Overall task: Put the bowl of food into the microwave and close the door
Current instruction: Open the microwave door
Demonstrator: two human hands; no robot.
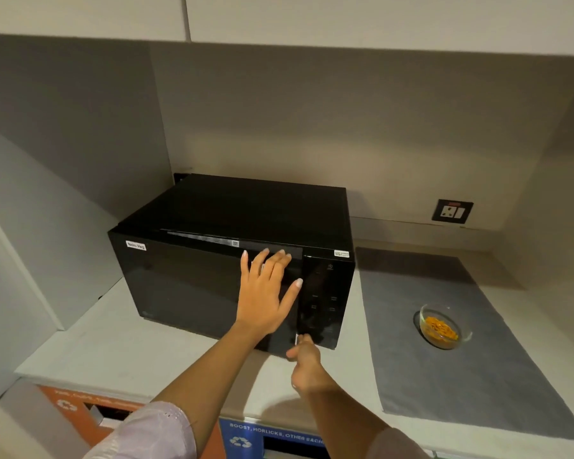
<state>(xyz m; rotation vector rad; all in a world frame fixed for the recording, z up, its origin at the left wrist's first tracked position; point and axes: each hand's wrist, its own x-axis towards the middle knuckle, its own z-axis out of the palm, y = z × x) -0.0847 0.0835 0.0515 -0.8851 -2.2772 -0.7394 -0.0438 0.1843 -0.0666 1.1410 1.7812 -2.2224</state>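
So the pale tabletop (120, 346) has the black microwave (212, 260) sitting on it, with a grey mat (444, 376) just beside, on its right.

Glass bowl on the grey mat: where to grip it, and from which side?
Take the bowl by its rim, from above or its open right side. It sits upright and alone on the mat, walls curving inward below, so a low grip could slip.

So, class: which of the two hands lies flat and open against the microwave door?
The left hand, fingers spread on the door; the right hand is curled at the door's lower corner.
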